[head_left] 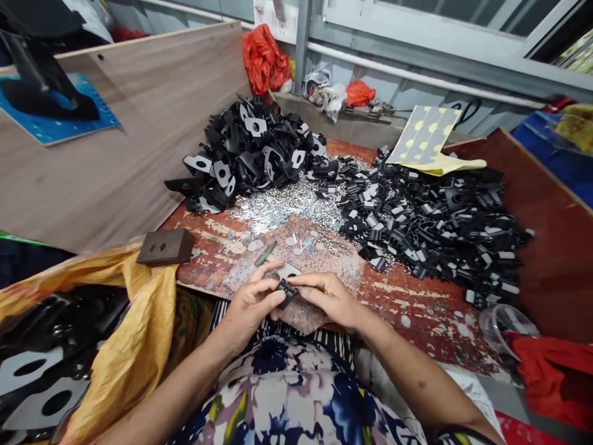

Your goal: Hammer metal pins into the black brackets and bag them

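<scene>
Close to my body, over the near edge of the worktable, my left hand [257, 298] grips a small black plastic clip part [286, 293] between thumb and fingers. My right hand [327, 295] meets it from the other side, fingertips pressed on the same part; whether a pin is between them is too small to tell. A grey pad with a hole [288, 271] shows just behind the fingers. Beyond them lies a green-handled tool [265, 253] on a speckled stone slab [340, 262]. Loose silvery pins [296, 204] are heaped farther back.
Black parts with grey pads [250, 148] pile up at back left, smaller black clips [417, 222] at right. A dark block [165, 247] sits on the left edge above a yellow sack [152, 303]. Wooden boards [139, 123] wall the sides. A clear plastic tub [504, 327] stands at right.
</scene>
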`<state>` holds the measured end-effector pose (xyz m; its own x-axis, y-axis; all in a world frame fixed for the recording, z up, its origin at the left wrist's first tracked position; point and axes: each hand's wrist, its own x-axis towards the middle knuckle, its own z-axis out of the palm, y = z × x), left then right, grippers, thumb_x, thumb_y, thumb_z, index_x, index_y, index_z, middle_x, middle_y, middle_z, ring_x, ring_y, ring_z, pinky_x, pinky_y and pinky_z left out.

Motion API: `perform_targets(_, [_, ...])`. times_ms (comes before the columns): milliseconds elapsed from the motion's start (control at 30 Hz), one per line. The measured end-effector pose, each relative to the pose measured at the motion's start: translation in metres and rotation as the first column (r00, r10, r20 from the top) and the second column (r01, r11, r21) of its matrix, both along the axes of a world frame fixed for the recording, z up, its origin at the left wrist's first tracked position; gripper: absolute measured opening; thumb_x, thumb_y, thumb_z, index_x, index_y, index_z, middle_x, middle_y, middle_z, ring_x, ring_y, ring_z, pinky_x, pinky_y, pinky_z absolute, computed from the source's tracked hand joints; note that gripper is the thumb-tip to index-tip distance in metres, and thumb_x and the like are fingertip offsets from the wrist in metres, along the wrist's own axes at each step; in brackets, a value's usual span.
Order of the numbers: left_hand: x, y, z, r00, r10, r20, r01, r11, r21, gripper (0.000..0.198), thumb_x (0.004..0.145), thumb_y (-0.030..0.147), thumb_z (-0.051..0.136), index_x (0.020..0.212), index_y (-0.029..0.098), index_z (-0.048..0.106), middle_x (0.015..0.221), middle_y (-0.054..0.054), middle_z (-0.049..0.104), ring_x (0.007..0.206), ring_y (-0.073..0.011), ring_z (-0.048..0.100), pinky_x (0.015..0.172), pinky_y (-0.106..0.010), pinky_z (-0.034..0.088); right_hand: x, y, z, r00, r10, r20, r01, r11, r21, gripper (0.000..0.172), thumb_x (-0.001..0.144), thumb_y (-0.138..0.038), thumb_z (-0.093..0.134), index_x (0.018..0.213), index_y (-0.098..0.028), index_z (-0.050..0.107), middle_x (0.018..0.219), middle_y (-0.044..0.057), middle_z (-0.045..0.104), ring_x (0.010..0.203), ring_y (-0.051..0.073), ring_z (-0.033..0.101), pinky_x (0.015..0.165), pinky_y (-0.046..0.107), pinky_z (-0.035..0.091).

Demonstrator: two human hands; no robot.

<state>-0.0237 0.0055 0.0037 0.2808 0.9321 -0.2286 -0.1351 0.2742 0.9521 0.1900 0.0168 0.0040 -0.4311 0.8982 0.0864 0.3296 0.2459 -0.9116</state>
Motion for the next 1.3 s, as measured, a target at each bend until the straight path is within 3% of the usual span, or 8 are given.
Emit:
perform_targets(167, [-0.009,0.0,-0.006,0.992,0.123,-0.025,-0.124,0.991,-0.046,0.018,0.076,0.036,0.08,0.083,0.02,0.078,0.085,-0.003,0.066,0.065,-0.0138,0.056,0.065,-0.028,0.05,0.018,0.065,-0.001,0.729,-0.427,0.535,0.21,0.884,0.418,0.021,0.098,-0.027,0.056,0.096,-0.024,0.077,0.095,0.006,0.077,0.09,0.022,0.066,0.09,0.041,0.042])
perform_targets(333, [-0.012,0.0,-0.011,0.972,0.097,-0.214,-0.068,0.988,0.139,0.013,0.079,0.034,0.077,0.081,0.021,0.077,0.086,-0.005,0.066,0.076,-0.0203,0.06,0.07,-0.032,0.049,0.017,0.08,-0.002,0.644,-0.466,0.606,0.165,0.859,0.485,0.02,0.095,-0.021,0.056,0.081,-0.019,0.07,0.091,0.011,0.071,0.093,0.025,0.061,0.085,0.039,0.038])
perform_targets(467, [-0.011,0.003,-0.003,0.856,0.146,-0.496,0.116,0.88,0.46,0.01,0.08,0.033,0.079,0.085,0.024,0.078,0.094,-0.008,0.074,0.089,-0.0264,0.061,0.077,-0.037,0.046,0.013,0.046,0.012,0.949,-0.141,0.281,0.143,0.99,0.015,0.015,0.092,-0.027,0.06,0.08,-0.021,0.067,0.081,0.002,0.068,0.076,0.017,0.06,0.071,0.031,0.043])
perform_targets(567, [-0.006,0.002,0.005,0.775,0.108,-0.622,0.348,0.749,0.563,0.019,0.085,0.031,0.075,0.069,0.024,0.07,0.078,-0.006,0.071,0.074,-0.023,0.054,0.071,-0.037,0.039,0.005,0.017,0.014,0.993,0.099,-0.061,-0.116,0.887,-0.448,0.016,0.082,-0.035,0.07,0.076,-0.021,0.065,0.068,-0.004,0.061,0.061,0.012,0.053,0.059,0.025,0.04])
perform_targets(767, [0.001,-0.008,0.008,0.698,0.126,-0.705,0.502,0.617,0.607,0.03,0.093,0.023,0.063,0.063,0.021,0.058,0.068,-0.003,0.061,0.069,-0.0197,0.046,0.068,-0.035,0.035,0.002,0.002,0.005,0.983,0.181,0.014,-0.144,0.827,-0.543,0.023,0.085,-0.04,0.068,0.077,-0.019,0.063,0.066,-0.003,0.061,0.059,0.012,0.052,0.058,0.025,0.04])
perform_targets(900, [-0.003,-0.007,0.005,0.75,0.105,-0.653,0.37,0.751,0.547,0.035,0.092,0.028,0.062,0.061,0.02,0.049,0.064,0.001,0.051,0.067,-0.0168,0.046,0.068,-0.033,0.035,0.018,0.03,0.009,0.904,-0.044,0.425,0.077,0.995,-0.061,0.014,0.097,-0.021,0.055,0.095,-0.019,0.069,0.091,0.005,0.07,0.085,0.018,0.056,0.078,0.03,0.041])
perform_targets(1067, [-0.008,-0.001,-0.007,0.939,0.035,-0.342,0.048,0.972,0.23,0.031,0.082,0.036,0.066,0.06,0.02,0.051,0.064,0.002,0.045,0.061,-0.014,0.045,0.055,-0.027,0.036,0.027,0.069,-0.001,0.504,-0.264,0.823,-0.251,0.867,0.431,0.019,0.094,-0.005,0.052,0.089,-0.016,0.067,0.088,0.011,0.069,0.091,0.024,0.052,0.083,0.036,0.037])
perform_targets(1300, [-0.009,0.0,-0.013,0.966,0.169,0.198,-0.126,0.969,-0.21,0.027,0.069,0.037,0.079,0.064,0.016,0.063,0.064,0.001,0.05,0.053,-0.0096,0.042,0.043,-0.022,0.039,0.044,0.084,-0.011,0.665,-0.313,0.678,-0.184,0.811,0.555,0.032,0.086,-0.003,0.047,0.111,-0.014,0.065,0.097,0.012,0.066,0.094,0.024,0.056,0.087,0.039,0.044])
